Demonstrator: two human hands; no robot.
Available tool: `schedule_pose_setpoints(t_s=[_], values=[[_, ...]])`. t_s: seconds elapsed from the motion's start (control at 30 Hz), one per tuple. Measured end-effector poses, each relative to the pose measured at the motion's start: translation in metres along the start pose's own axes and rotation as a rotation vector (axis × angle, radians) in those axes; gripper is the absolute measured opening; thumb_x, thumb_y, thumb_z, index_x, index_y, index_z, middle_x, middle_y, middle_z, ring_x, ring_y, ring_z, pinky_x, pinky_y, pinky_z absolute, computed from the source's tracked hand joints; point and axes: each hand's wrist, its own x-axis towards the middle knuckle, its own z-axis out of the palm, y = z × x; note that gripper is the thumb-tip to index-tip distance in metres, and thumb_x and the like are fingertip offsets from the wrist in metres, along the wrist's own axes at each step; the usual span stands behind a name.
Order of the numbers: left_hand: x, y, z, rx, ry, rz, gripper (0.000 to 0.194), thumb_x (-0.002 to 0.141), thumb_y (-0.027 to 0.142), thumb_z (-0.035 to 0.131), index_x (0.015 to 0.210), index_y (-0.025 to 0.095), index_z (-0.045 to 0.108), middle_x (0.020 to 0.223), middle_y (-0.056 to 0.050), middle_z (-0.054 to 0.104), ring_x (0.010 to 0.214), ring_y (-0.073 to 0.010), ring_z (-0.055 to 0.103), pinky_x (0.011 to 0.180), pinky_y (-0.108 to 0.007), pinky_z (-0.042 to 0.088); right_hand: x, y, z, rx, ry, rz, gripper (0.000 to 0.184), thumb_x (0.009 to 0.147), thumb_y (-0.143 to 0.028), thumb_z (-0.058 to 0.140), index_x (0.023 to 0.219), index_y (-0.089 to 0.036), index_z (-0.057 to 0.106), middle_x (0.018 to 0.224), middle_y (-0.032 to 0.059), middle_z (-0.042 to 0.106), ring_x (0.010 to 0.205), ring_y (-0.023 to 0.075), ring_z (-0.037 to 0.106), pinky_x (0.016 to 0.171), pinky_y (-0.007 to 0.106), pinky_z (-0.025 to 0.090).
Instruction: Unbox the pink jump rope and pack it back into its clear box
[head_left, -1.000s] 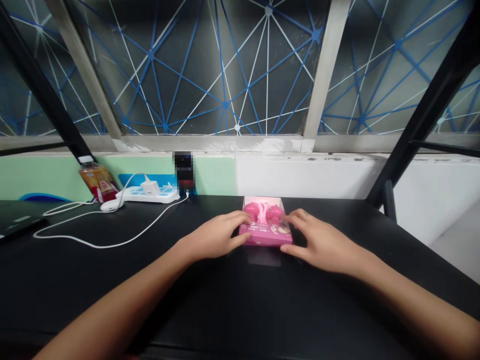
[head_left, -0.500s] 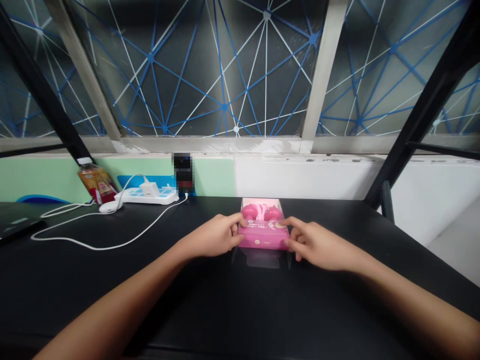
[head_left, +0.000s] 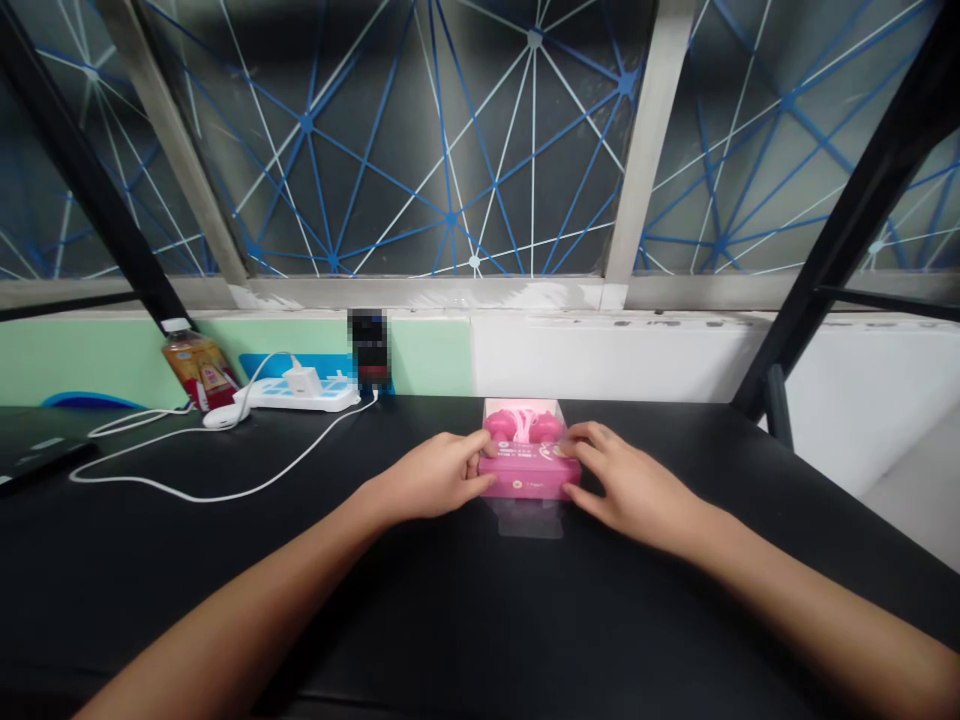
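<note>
The left hand [head_left: 442,475] and right hand [head_left: 637,485] grasp opposite sides of a pink box [head_left: 531,483] with their fingers, near the middle of the counter's [head_left: 487,610] back edge (pink contents [head_left: 546,428] visible inside). A bottle [head_left: 201,370] leans toward the back left corner.

Pink box [head_left: 536,484]: glossy card. Black tabletop [head_left: 480,610]: smooth, faint sheen. Bottle [head_left: 196,365], power strip [head_left: 319,402]: plastic.
</note>
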Motion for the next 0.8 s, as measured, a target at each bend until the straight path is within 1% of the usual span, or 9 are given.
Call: schedule_pose_setpoints(t_s=[0.07, 0.13, 0.2, 0.27, 0.33, 0.4, 0.5, 0.67, 0.8], values=[[0.000, 0.001, -0.001, 0.010, 0.000, 0.002, 0.015, 0.089, 0.028, 0.057, 0.102, 0.021, 0.054, 0.071, 0.003, 0.059, 0.065, -0.0146, 0.057, 0.059, -0.024, 0.038, 0.000, -0.001, 0.002, 0.010, 0.017, -0.066, 0.024, 0.090, -0.019, 0.056, 0.114, -0.018, 0.058, 0.127, 0.0150, 0.055, 0.113, 0.0270, 0.056, 0.090, 0.042, 0.053], [0.000, 0.000, -0.001, 0.015, 0.001, -0.002, 0.015, 0.088, 0.028, 0.057, 0.101, 0.022, 0.054, 0.072, 0.003, 0.060, 0.065, -0.0148, 0.057, 0.059, -0.024, 0.038, 0.000, -0.004, 0.004, -0.019, -0.010, -0.133, 0.017, 0.090, -0.013, 0.052, 0.103, -0.019, 0.063, 0.129, 0.0141, 0.055, 0.116, 0.0276, 0.055, 0.087, 0.042, 0.055], [0.000, 0.000, -0.001, 0.022, 0.002, -0.005, 0.015, 0.088, 0.029, 0.057, 0.101, 0.022, 0.054, 0.072, 0.003, 0.060, 0.065, -0.0152, 0.058, 0.059, -0.025, 0.039, 0.000, -0.006, 0.005, -0.063, -0.048, -0.175, 0.018, 0.089, -0.010, 0.051, 0.092, -0.019, 0.066, 0.131, 0.0130, 0.057, 0.120, 0.0300, 0.052, 0.086, 0.044, 0.055], [0.001, 0.000, -0.001, 0.026, 0.002, -0.003, 0.015, 0.088, 0.029, 0.056, 0.102, 0.022, 0.054, 0.072, 0.002, 0.060, 0.065, -0.0155, 0.058, 0.059, -0.025, 0.039, 0.000, -0.010, 0.004, -0.082, -0.070, -0.178, 0.018, 0.088, -0.010, 0.052, 0.091, -0.019, 0.067, 0.133, 0.0129, 0.057, 0.123, 0.0318, 0.049, 0.090, 0.047, 0.053], [0.001, 0.000, -0.001, 0.025, 0.002, -0.002, 0.016, 0.088, 0.030, 0.056, 0.102, 0.022, 0.054, 0.072, 0.002, 0.060, 0.065, -0.0154, 0.058, 0.059, -0.025, 0.039, -0.001, -0.012, 0.003, -0.068, -0.080, -0.160, 0.017, 0.089, -0.013, 0.053, 0.095, -0.019, 0.068, 0.135, 0.0129, 0.056, 0.126, 0.0320, 0.047, 0.095, 0.048, 0.051], [0.001, 0.000, 0.000, 0.021, 0.003, -0.002, 0.016, 0.088, 0.030, 0.056, 0.102, 0.022, 0.054, 0.072, 0.003, 0.060, 0.064, -0.0153, 0.058, 0.059, -0.025, 0.039, -0.002, -0.014, 0.001, -0.036, -0.092, -0.148, 0.015, 0.088, -0.022, 0.057, 0.100, -0.019, 0.067, 0.137, 0.0133, 0.054, 0.128, 0.0334, 0.045, 0.097, 0.050, 0.050], [0.001, 0.000, 0.000, 0.023, 0.010, -0.002, 0.015, 0.088, 0.029, 0.057, 0.101, 0.022, 0.053, 0.072, 0.003, 0.060, 0.065, -0.0155, 0.058, 0.058, -0.025, 0.039, -0.003, -0.014, 0.001, -0.006, -0.103, -0.143, 0.027, 0.083, -0.034, 0.068, 0.106, -0.020, 0.067, 0.141, 0.0140, 0.051, 0.129, 0.0370, 0.044, 0.097, 0.055, 0.049], [0.000, 0.003, -0.002, 0.037, 0.004, -0.007, 0.015, 0.089, 0.029, 0.056, 0.102, 0.022, 0.054, 0.073, 0.002, 0.060, 0.066, -0.0158, 0.058, 0.059, -0.025, 0.039, -0.001, -0.012, -0.001, -0.030, -0.125, -0.141, 0.015, 0.085, -0.026, 0.065, 0.099, -0.020, 0.067, 0.139, 0.0142, 0.053, 0.128, 0.0361, 0.046, 0.093, 0.053, 0.052], [-0.001, 0.004, -0.001, 0.051, -0.003, -0.008, 0.014, 0.089, 0.029, 0.056, 0.102, 0.022, 0.054, 0.073, 0.002, 0.060, 0.066, -0.0159, 0.058, 0.059, -0.025, 0.039, -0.003, -0.011, -0.004, -0.015, -0.169, -0.157, 0.032, 0.083, -0.040, 0.069, 0.107, -0.019, 0.066, 0.142, 0.0139, 0.050, 0.131, 0.0359, 0.041, 0.097, 0.052, 0.050]])
